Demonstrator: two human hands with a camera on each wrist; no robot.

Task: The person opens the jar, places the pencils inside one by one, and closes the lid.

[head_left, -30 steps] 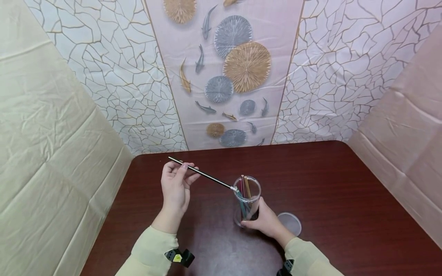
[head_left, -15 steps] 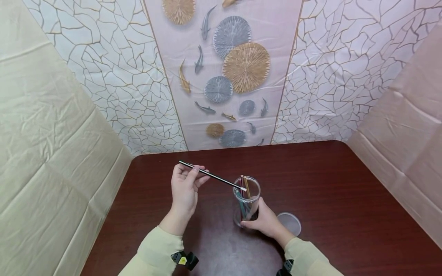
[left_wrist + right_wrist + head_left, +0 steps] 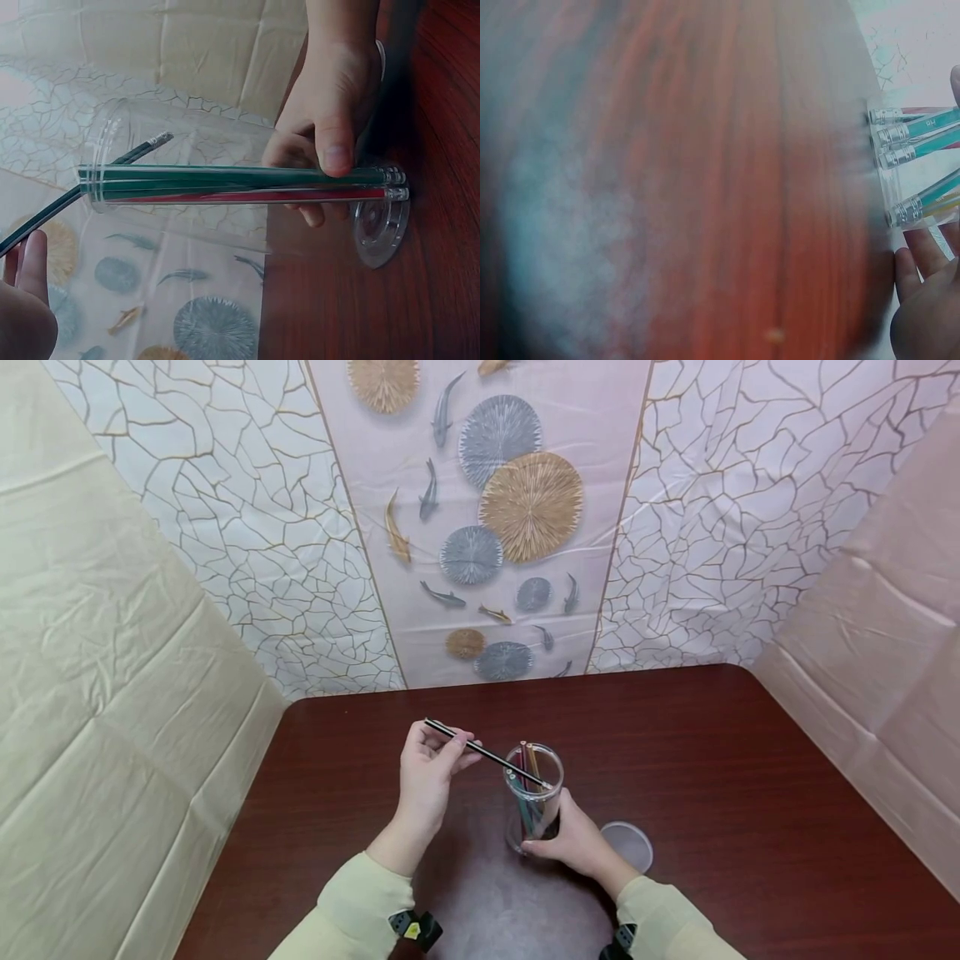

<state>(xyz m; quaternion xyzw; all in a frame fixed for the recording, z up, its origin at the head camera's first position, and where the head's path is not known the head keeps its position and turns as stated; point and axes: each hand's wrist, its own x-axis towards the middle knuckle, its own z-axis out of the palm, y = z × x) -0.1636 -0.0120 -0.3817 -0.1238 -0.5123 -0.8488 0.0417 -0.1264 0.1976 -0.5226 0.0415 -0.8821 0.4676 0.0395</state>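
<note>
My left hand (image 3: 426, 781) pinches a dark pencil (image 3: 491, 755) between thumb and fingers. The pencil slants down to the right, and its silver-ferruled end lies inside the mouth of a clear plastic jar (image 3: 562, 767). Around the jar's lower part, my right hand (image 3: 576, 843) grips it on the table. Several pencils stand in the jar; the left wrist view shows green pencils (image 3: 225, 177) and a red pencil (image 3: 255, 197), ferrule ends at the bottom. Silver ferrules of teal pencils (image 3: 922, 154) show at the right edge of the right wrist view.
A round translucent lid (image 3: 632, 845) lies on the dark red-brown table (image 3: 750, 777), just right of the right hand. Patterned cloth (image 3: 480, 485) hangs behind the table, with plain cream cloth (image 3: 135, 693) at the left side.
My left hand has moved right with the dark pencil, whose ferruled end has gone from the jar's left rim to inside its mouth. The right hand and jar have stayed in place.
</note>
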